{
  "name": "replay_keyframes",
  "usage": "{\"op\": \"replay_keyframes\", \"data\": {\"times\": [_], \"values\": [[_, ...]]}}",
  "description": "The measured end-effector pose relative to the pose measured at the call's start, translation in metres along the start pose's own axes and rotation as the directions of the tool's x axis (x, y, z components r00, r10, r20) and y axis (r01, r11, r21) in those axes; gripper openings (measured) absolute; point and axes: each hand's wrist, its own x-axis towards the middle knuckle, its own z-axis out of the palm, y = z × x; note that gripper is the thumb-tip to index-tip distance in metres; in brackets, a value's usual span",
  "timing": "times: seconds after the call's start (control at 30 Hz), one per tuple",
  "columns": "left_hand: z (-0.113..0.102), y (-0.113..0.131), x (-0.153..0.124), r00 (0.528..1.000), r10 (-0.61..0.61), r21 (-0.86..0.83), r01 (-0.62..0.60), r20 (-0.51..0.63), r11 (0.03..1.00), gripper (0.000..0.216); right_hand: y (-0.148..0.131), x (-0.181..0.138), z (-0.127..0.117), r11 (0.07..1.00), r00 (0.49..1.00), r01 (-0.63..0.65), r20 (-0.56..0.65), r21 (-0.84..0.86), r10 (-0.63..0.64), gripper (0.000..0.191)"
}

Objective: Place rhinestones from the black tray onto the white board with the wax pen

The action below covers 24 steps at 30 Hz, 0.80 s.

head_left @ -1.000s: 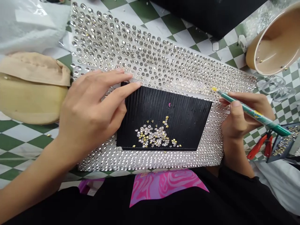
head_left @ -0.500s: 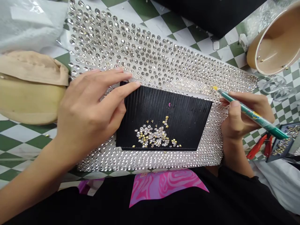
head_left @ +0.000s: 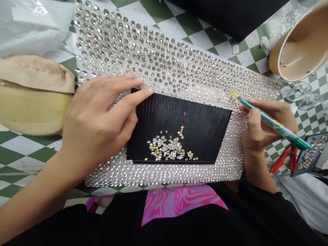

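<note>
My left hand (head_left: 102, 116) grips the upper left corner of a black ridged tray (head_left: 200, 126), its fingertips along the top edge. Loose rhinestones (head_left: 169, 148), clear and gold-backed, lie in a heap near the tray's lower edge. Beneath the tray spreads a white sheet (head_left: 164, 61) covered in rows of clear rhinestones. In my right hand (head_left: 266, 123) is a green pen (head_left: 276, 126), pinched between thumb and fingers. Its yellow tip is at the sheet, just beyond the tray's upper right corner; whether it touches a stone I cannot tell.
A beige round container (head_left: 287, 58) with a few stones stands upper right. Red-handled pliers (head_left: 282, 160) and a dark tray of stones (head_left: 310, 153) lie at right. A beige pouch (head_left: 36, 99) is at left, a black box (head_left: 230, 17) at the back.
My right hand and the pen have shifted very slightly left. My left hand and the black tray look the same.
</note>
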Motion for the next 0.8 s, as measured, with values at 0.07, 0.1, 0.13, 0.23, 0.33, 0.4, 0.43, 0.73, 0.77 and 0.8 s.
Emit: {"op": "replay_keyframes", "data": {"times": [0.07,0.1,0.13,0.23,0.33,0.4,0.43,0.73,0.77,0.8], "values": [[0.0004,-0.0001,0.0,1.0,0.002,-0.005,-0.002,0.004,1.0,0.068,-0.0001,0.0001,0.0002,1.0,1.0,0.005,0.008,-0.004,-0.005,0.019],[0.0009,-0.0003,-0.0001,1.0,0.003,-0.006,-0.003,0.001,1.0,0.07,-0.0003,0.0002,0.0002,1.0,1.0,0.01,0.012,-0.007,-0.009,0.018],[0.0014,-0.0005,-0.0002,1.0,0.001,-0.006,-0.001,0.002,1.0,0.07,-0.0004,0.0003,0.0004,1.0,1.0,0.014,0.014,-0.013,-0.014,0.018],[0.0022,-0.001,-0.0004,1.0,-0.004,0.002,0.004,-0.003,1.0,0.068,0.0,0.0003,0.0009,0.999,1.0,0.022,0.011,-0.031,-0.022,0.016],[0.0011,-0.0003,-0.0005,1.0,-0.011,0.009,0.011,0.001,1.0,0.067,0.0026,-0.001,0.0016,0.999,1.0,0.028,-0.001,-0.018,-0.028,0.016],[0.0003,0.0004,-0.0005,1.0,-0.009,0.01,0.008,0.005,1.0,0.066,0.0046,-0.0023,0.0016,0.999,0.999,0.032,-0.01,-0.007,-0.032,0.016],[0.0001,0.0008,-0.0003,1.0,-0.004,0.012,0.004,0.004,1.0,0.064,0.0053,-0.0028,0.0015,0.999,0.999,0.033,-0.015,-0.007,-0.033,0.016],[0.0014,0.0004,0.0,1.0,0.005,0.028,-0.005,-0.017,1.0,0.059,0.0037,-0.0031,0.0,0.999,1.0,0.014,-0.008,-0.03,-0.014,0.016],[0.0012,0.0002,-0.0001,1.0,0.003,0.029,-0.003,-0.014,1.0,0.06,0.0039,-0.003,0.0002,0.999,1.0,0.017,-0.014,-0.033,-0.018,0.016],[0.001,0.0001,-0.0001,1.0,0.002,0.027,-0.002,-0.014,1.0,0.061,0.004,-0.0028,0.0005,0.999,1.0,0.019,-0.017,-0.037,-0.02,0.016]]}}
